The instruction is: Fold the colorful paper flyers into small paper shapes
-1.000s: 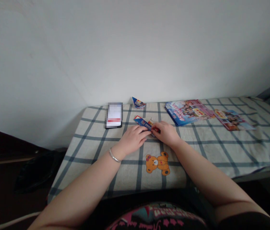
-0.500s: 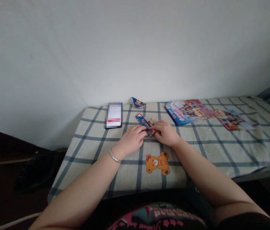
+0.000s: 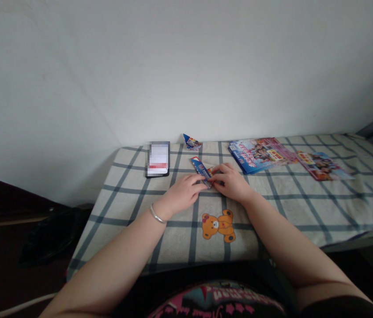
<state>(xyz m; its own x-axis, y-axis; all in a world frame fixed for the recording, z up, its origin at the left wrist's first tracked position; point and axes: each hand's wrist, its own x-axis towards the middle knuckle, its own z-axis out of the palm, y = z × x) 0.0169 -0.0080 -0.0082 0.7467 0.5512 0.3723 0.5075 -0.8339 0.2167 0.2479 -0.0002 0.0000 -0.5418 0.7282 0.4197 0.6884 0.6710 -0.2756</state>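
Observation:
A blue, red and white folded flyer (image 3: 201,168) lies on the checked cloth between my two hands, slanting from upper left to lower right. The fingers of my left hand (image 3: 185,191) are closed on its lower left edge. My right hand (image 3: 231,182) pinches the right side, covering part of the fold. Behind the flyer, near the wall, stands another folded paper piece (image 3: 192,142), pointed at its upper left.
A phone (image 3: 158,159) lies at the back left. To the right are a stack of printed flyers (image 3: 261,154) and a single flyer (image 3: 325,166). An orange bear picture (image 3: 218,226) is on the tablecloth (image 3: 179,238). The wall (image 3: 186,66) borders the back.
The folded flyer has turned slightly and shifted a little right. My right fingers have moved over its right flap, which now shows less. My left hand has moved slightly right with it.

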